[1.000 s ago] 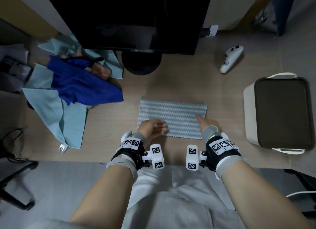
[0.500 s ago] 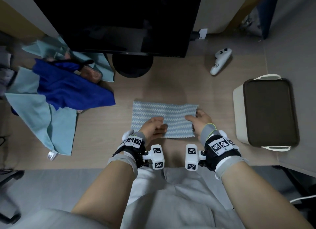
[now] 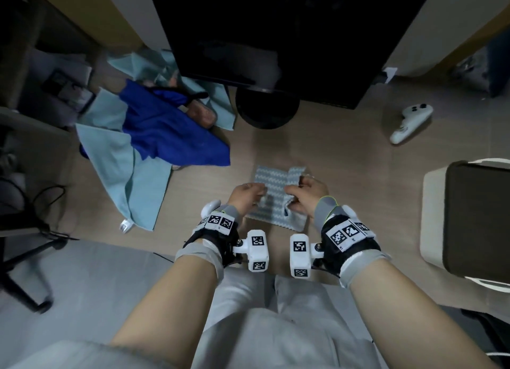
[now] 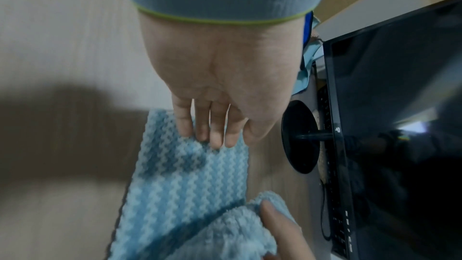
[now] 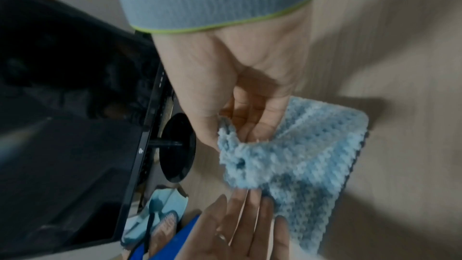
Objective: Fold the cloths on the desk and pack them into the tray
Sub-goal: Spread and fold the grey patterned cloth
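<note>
A light-blue zigzag-striped cloth (image 3: 276, 192) lies on the desk in front of me, seen close in the wrist views (image 4: 185, 185) (image 5: 307, 157). My right hand (image 3: 302, 189) (image 5: 240, 126) pinches the cloth's right end, which is lifted and bent over toward the left. My left hand (image 3: 255, 192) (image 4: 212, 135) presses straight fingers down on the cloth's left part. The white tray (image 3: 433, 217) with a dark inside stands at the right edge of the desk. A dark blue cloth (image 3: 171, 131) lies heaped on a pale teal cloth (image 3: 116, 164) at the left.
A black monitor (image 3: 289, 37) on a round black stand base (image 3: 266, 109) rises behind the striped cloth. A white controller (image 3: 411, 123) lies at the back right. An office chair's legs (image 3: 24, 258) show at the lower left, off the desk.
My right hand has taken hold of the striped cloth's right end and carried it leftward over the cloth, so the cloth looks narrower. My left hand has stayed on the left part.
</note>
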{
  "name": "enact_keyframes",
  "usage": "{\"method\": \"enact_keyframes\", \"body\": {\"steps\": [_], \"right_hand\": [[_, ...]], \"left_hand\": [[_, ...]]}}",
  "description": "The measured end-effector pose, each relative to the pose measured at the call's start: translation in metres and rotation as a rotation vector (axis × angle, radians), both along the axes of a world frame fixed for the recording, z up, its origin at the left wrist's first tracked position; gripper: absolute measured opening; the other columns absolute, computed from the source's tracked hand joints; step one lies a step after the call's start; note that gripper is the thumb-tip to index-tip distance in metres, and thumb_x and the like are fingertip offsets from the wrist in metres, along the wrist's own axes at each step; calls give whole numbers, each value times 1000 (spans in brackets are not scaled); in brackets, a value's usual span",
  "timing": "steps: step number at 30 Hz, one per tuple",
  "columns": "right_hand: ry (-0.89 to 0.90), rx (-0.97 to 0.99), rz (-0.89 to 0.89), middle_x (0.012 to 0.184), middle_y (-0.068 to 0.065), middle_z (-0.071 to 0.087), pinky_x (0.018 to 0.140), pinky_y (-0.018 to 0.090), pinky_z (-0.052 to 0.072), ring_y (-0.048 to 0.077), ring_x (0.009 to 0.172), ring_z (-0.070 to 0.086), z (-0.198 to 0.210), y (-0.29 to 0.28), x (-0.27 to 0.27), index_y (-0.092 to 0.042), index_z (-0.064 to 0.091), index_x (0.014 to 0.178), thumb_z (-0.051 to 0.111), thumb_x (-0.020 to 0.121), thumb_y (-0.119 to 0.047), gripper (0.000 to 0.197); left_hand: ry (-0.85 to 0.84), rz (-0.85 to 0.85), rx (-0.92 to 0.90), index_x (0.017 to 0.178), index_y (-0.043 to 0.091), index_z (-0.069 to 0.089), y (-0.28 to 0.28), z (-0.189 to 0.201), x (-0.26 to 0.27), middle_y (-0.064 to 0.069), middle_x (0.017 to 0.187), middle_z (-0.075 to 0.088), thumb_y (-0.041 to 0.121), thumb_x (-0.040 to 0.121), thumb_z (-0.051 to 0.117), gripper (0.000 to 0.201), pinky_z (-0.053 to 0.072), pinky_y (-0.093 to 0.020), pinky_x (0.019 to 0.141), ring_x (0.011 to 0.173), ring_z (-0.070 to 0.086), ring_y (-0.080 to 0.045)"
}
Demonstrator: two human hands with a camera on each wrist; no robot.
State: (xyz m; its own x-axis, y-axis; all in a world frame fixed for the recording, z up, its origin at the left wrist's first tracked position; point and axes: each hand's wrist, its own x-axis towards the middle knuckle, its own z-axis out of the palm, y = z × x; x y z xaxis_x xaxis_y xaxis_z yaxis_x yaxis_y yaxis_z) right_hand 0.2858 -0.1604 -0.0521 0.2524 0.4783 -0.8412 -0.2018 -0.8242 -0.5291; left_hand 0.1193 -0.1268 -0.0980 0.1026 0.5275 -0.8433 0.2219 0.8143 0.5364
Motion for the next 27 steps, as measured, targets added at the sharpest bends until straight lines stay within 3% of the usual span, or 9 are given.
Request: {"method": "enact_keyframes", "body": {"steps": [5,7,8,11,14,17,19,22,27], "right_hand": [[82,-14,64,95,5,63,77,35,58,18,81,62,-16,16,-28,-9,55,115,73,81,-6,39],[128,-17,128,91,4,65,87,36,57,15,83,63,-23,18,-38,-11,60,116,73,83,-17,36],[140,-23,135,91,4,66,88,35,56,15,83,64,-24,19,-40,-13,62,115,72,84,-22,34],[109,-63,33,89,4,69,71,32,57,17,71,64,-25,24,-33,-16,64,104,65,88,-24,17],[-40,-172,-97,69,7,62,47,25,42,19,50,53,-27,19,-10,-12,63,87,60,88,-22,11],[-178,-329,-26,67,9,65,64,36,58,25,57,60,-39,4,10,-12,64,71,67,70,-37,26],[-240,-394,57,67,10,67,72,43,57,28,62,65,-44,-9,15,-11,65,72,73,60,-48,39],[-171,-361,166,82,5,73,85,41,56,28,80,70,-55,-22,15,-14,68,83,75,47,-62,60],[12,-326,148,95,4,75,90,43,56,25,87,73,-61,-18,19,-17,71,97,84,45,-50,64]], "left_hand": [[-31,-78,-34,93,12,66,9,-3,-9,-11,84,56,22,92,58,12,40,-28,61,76,50,-23],[-49,-114,-43,89,13,67,15,-5,-15,-11,79,62,21,92,56,14,48,-32,64,73,56,-25],[-49,-127,-49,89,13,68,18,-4,-17,-13,84,65,21,91,57,13,52,-36,74,79,60,-27],[6,-178,-76,96,13,68,29,-5,-20,-17,103,69,23,79,70,21,52,-44,96,100,65,-32],[120,-250,-110,98,14,67,38,-15,-19,-15,102,72,24,65,81,37,57,-47,89,98,68,-32],[226,-336,-112,83,15,67,45,-27,-21,-14,90,73,25,53,87,38,59,-47,81,88,71,-32],[290,-414,-113,79,20,68,49,-31,-20,-10,80,74,31,48,87,38,61,-46,74,79,72,-31],[366,-618,-73,72,29,67,48,-54,-21,0,60,71,52,38,76,42,62,-44,64,62,72,-24],[366,-589,-49,71,30,66,44,-62,-15,1,61,71,45,44,79,34,62,-44,61,60,71,-24]]}}
